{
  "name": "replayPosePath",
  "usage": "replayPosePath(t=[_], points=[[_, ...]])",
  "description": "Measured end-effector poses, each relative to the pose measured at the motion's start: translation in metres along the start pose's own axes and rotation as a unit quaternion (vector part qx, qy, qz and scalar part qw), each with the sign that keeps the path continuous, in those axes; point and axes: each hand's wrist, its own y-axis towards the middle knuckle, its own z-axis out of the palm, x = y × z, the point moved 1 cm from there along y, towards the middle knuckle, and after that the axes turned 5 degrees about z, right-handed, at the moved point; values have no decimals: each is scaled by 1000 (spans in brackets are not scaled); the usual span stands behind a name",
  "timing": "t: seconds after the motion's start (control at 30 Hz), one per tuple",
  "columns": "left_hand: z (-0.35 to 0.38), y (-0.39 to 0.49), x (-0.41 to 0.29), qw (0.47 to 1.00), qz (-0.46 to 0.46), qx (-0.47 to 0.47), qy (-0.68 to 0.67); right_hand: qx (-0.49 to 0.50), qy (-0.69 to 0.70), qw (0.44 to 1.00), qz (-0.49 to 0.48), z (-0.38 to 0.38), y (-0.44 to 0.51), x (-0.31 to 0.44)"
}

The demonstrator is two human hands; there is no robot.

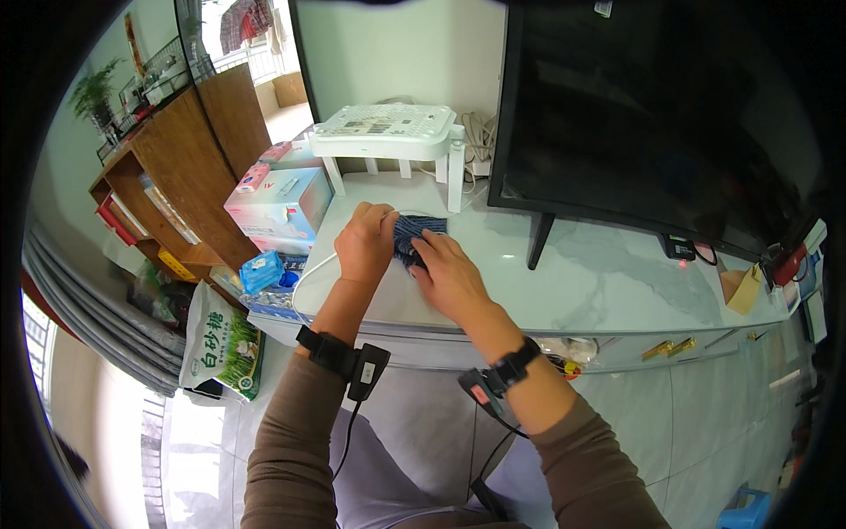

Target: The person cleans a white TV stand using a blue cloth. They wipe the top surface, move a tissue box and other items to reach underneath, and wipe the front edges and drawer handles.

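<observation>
A bunched dark blue striped cloth [421, 228] lies on the marble-patterned top of a low cabinet [581, 271]. My right hand [449, 271] rests over its lower right part, fingers bent; whether they grip the cloth cannot be told. At the cloth's left edge, my left hand [365, 239] is curled with its fingertips around a thin white cable [316, 268], which drops past the cabinet's left end. Just behind both hands stands a white router with legs [383, 129]. Black straps with small devices sit on both wrists.
A black television [648, 125] stands on the right, its foot near my right hand. Cardboard boxes [284, 205] and a blue wipes packet [262, 270] are at the left end. A small black box [679, 248] and a tan paper holder [740, 289] lie under the screen's right side.
</observation>
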Motion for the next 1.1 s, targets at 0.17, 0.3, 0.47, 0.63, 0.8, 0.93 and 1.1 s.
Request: replayPosePath(t=[0.17,0.3,0.47,0.63,0.8,0.93,1.1], points=[[6,5,0,998,-46,-9,-29,229,-128,949,176,-6,15,10],[14,7,-1,994,-79,-7,-73,129,-264,935,198,-43,-13,-6],[6,3,-1,995,-73,38,-63,10,-257,954,157,-42,-22,-50],[-16,-18,10,996,-5,92,-8,95,-274,940,179,-7,-22,-42],[-14,-27,7,997,20,61,-36,174,-191,964,65,41,-4,6],[-19,-30,6,995,58,72,-39,308,-172,936,-18,55,37,-7],[-45,-45,29,992,96,23,82,191,-177,949,179,75,53,-15]])
